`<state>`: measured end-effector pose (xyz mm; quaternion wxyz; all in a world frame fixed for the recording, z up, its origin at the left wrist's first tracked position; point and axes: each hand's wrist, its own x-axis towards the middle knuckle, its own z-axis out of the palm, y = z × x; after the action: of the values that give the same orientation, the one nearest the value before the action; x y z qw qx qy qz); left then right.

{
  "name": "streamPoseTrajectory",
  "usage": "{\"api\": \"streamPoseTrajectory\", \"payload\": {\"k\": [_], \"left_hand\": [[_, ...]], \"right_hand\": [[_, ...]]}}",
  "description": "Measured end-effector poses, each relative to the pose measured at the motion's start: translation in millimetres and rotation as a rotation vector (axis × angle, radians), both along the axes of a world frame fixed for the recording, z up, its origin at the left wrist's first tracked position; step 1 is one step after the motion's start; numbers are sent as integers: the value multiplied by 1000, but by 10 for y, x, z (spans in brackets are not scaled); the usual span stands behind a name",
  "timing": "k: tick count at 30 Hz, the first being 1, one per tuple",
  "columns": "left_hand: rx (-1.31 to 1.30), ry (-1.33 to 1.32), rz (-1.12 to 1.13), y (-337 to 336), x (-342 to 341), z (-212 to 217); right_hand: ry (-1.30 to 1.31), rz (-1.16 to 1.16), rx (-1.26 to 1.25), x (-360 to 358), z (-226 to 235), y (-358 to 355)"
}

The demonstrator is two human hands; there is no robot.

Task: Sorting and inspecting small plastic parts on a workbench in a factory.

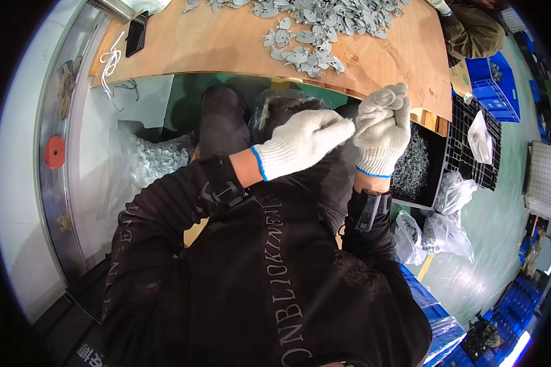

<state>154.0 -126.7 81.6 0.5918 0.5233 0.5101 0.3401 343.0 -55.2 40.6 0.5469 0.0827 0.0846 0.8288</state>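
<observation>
Both my hands wear white knitted gloves with blue cuff edges and meet in front of my lap, just off the near edge of the wooden table (226, 52). My left hand (303, 144) is closed, its fingertips pinched together close beside the other hand. My right hand (382, 131) is raised with its fingers curled inward. Whatever either hand holds is hidden or too small to make out. Beyond them, a heap of flat grey curved parts (315, 37) lies spread on the table.
A dark phone (136, 33) and a white cord (110, 61) lie at the table's left. Below stand a clear bag of pale pieces (162, 156) and, at right, a black bin of thin grey parts (413, 162). Another person's sleeve (477, 33) and a blue crate (496, 92) are far right.
</observation>
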Motion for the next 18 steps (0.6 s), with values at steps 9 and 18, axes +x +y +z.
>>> {"api": "streamPoseTrajectory", "payload": {"k": [9,18], "left_hand": [[-287,-81,-102,111,52,71],[-122,50,-80,57,132,31]], "right_hand": [[63,-32,-15,-206,134,-95],[87,6,-56,-108,32,-29]]}}
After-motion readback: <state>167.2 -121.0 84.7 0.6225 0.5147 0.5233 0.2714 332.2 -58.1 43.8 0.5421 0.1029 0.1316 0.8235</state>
